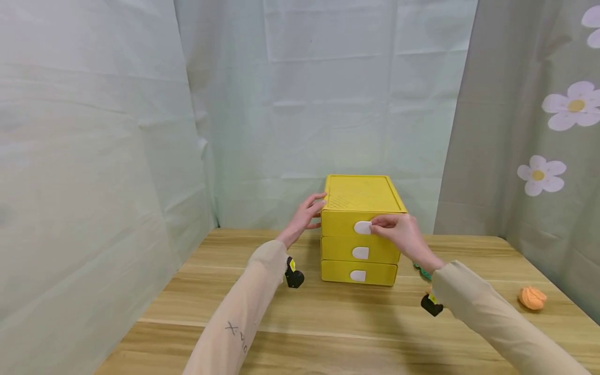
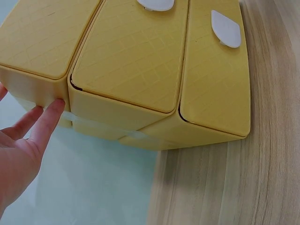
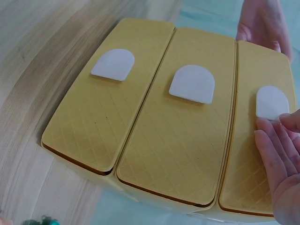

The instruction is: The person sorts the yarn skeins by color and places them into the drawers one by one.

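A yellow three-drawer box (image 1: 363,194) stands on the wooden table, and its drawers look closed. Each drawer front carries a white rounded handle. My right hand (image 1: 402,234) pinches the edge of the top drawer's handle (image 1: 362,227) between thumb and fingers; the right wrist view shows the fingertips at this handle (image 3: 271,101). Against the box's left side, near its upper edge, rests my left hand (image 1: 305,216). Its fingers touch the yellow side wall in the left wrist view, extended rather than curled.
A crumpled orange item (image 1: 532,298) lies on the table (image 1: 328,333) to the right. Partly hidden behind the right wrist is a small green item (image 1: 424,273). Pale curtains (image 1: 337,104) hang behind the table and along its sides.
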`<state>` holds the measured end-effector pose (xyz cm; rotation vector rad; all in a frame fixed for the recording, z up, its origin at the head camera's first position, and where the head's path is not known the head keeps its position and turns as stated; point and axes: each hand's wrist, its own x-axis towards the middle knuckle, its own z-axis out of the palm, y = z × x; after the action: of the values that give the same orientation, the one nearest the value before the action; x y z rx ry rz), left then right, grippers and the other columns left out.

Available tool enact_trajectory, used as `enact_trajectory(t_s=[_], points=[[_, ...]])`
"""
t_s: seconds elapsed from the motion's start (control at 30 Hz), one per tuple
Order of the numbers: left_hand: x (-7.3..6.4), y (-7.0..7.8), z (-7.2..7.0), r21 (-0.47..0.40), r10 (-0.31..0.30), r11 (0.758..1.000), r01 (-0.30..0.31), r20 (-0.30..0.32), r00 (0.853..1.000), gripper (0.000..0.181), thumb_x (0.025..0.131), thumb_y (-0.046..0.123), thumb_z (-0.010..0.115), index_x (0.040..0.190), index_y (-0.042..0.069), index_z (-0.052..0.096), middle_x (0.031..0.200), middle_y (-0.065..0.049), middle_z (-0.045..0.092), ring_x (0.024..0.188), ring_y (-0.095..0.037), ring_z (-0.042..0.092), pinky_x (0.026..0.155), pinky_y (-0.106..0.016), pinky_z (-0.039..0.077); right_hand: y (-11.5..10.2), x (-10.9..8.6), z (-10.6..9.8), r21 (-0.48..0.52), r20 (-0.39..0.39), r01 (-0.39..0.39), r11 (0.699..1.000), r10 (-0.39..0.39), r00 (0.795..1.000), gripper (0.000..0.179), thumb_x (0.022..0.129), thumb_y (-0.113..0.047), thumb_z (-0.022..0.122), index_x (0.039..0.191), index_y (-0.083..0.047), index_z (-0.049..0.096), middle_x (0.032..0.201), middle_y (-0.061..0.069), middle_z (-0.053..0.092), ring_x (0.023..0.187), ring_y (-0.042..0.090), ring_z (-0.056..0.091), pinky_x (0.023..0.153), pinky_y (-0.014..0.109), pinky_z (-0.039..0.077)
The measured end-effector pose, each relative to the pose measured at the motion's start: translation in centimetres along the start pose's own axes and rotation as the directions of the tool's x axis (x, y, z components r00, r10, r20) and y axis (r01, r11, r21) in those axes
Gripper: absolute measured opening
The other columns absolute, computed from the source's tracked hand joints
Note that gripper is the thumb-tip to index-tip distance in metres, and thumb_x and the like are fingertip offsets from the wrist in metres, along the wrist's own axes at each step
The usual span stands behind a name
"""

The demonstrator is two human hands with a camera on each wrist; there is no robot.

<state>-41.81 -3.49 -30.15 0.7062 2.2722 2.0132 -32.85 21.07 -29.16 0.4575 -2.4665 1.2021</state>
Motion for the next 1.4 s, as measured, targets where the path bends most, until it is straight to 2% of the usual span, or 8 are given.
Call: enact_trajectory(t_s=[0.27, 0.53, 0.63, 0.83, 0.87, 1.0, 1.1, 1.4], points=[[0.1, -0.1, 0.1, -0.004, -0.003, 1.000, 0.003, -0.007, 1.000, 0.042, 0.095, 0.030, 0.047, 0.135, 0.018, 0.044, 0.129, -0.012, 0.041, 0.102, -0.032, 0.050, 0.078, -0.044, 0.045, 0.2, 0.1, 0.1, -0.002, -0.008, 0.007, 1.000, -0.007, 1.000, 0.020, 0.081, -0.020, 0.069, 0.094, -0.005, 0.070, 0.086, 0.003, 0.067, 0.078, 0.017, 0.061, 0.068, 0.033, 0.047], [0.1, -0.2, 0.1, -0.002, -0.006, 1.000, 0.006, -0.013, 1.000, 0.042, 0.094, 0.033, 0.049, 0.134, 0.019, 0.045, 0.128, -0.010, 0.041, 0.101, -0.030, 0.051, 0.077, -0.042, 0.046, 0.4, 0.1, 0.3, 0.020, -0.006, 0.004, 1.000, -0.004, 1.000, 0.022, 0.082, -0.021, 0.069, 0.095, -0.004, 0.070, 0.086, 0.004, 0.067, 0.079, 0.017, 0.061, 0.068, 0.034, 0.047], [-0.5, 0.6, 0.1, -0.007, -0.008, 1.000, 0.008, 0.007, 1.000, 0.044, 0.095, 0.030, 0.048, 0.136, 0.016, 0.043, 0.130, -0.012, 0.040, 0.102, -0.032, 0.050, 0.078, -0.043, 0.046, 0.4, 0.0, 0.3, 0.056, -0.005, -0.013, 0.998, 0.013, 1.000, 0.023, 0.081, -0.022, 0.069, 0.096, -0.003, 0.070, 0.087, 0.005, 0.067, 0.080, 0.018, 0.061, 0.069, 0.033, 0.047], [-0.1, 0.2, 0.1, -0.007, -0.010, 1.000, 0.010, -0.005, 1.000, 0.041, 0.094, 0.031, 0.048, 0.134, 0.019, 0.045, 0.128, -0.009, 0.042, 0.101, -0.030, 0.051, 0.078, -0.042, 0.046, 0.4, -0.3, 0.2, 0.150, -0.003, -0.038, 0.988, 0.039, 0.999, 0.024, 0.081, -0.018, 0.070, 0.098, -0.001, 0.069, 0.089, 0.008, 0.067, 0.082, 0.020, 0.062, 0.069, 0.030, 0.048], [0.2, -0.2, 0.1, -0.006, -0.008, 1.000, 0.008, -0.015, 1.000, 0.040, 0.094, 0.033, 0.049, 0.132, 0.021, 0.047, 0.127, -0.008, 0.043, 0.100, -0.028, 0.052, 0.077, -0.042, 0.046, 0.4, -0.4, 0.2, 0.162, -0.003, -0.039, 0.986, 0.040, 0.999, 0.024, 0.081, -0.017, 0.070, 0.098, -0.001, 0.068, 0.088, 0.008, 0.067, 0.081, 0.021, 0.062, 0.069, 0.029, 0.048], [0.3, -0.2, 0.0, -0.004, -0.007, 1.000, 0.007, -0.015, 1.000, 0.040, 0.094, 0.033, 0.049, 0.132, 0.021, 0.047, 0.128, -0.008, 0.043, 0.100, -0.029, 0.051, 0.077, -0.042, 0.046, 0.5, -0.7, 0.1, 0.227, 0.001, -0.027, 0.974, 0.028, 1.000, 0.022, 0.081, -0.010, 0.068, 0.098, 0.004, 0.066, 0.087, 0.013, 0.066, 0.080, 0.026, 0.063, 0.069, 0.028, 0.049], [0.2, -0.1, 0.0, -0.003, -0.006, 1.000, 0.006, -0.019, 1.000, 0.041, 0.094, 0.033, 0.049, 0.132, 0.021, 0.047, 0.128, -0.008, 0.042, 0.101, -0.030, 0.051, 0.077, -0.042, 0.046, 0.6, -1.0, 0.1, 0.249, -0.003, -0.018, 0.968, 0.019, 1.000, 0.021, 0.081, -0.007, 0.068, 0.097, 0.007, 0.065, 0.087, 0.016, 0.066, 0.079, 0.028, 0.063, 0.068, 0.028, 0.050], [0.1, -0.1, 0.0, -0.002, -0.005, 1.000, 0.005, -0.015, 1.000, 0.042, 0.094, 0.034, 0.049, 0.133, 0.020, 0.046, 0.130, -0.009, 0.040, 0.101, -0.030, 0.051, 0.078, -0.043, 0.046, 1.3, -2.0, 0.4, 0.237, 0.021, -0.081, 0.968, 0.078, 0.997, 0.020, 0.083, -0.008, 0.066, 0.097, 0.006, 0.066, 0.090, 0.015, 0.066, 0.081, 0.029, 0.062, 0.069, 0.027, 0.050]])
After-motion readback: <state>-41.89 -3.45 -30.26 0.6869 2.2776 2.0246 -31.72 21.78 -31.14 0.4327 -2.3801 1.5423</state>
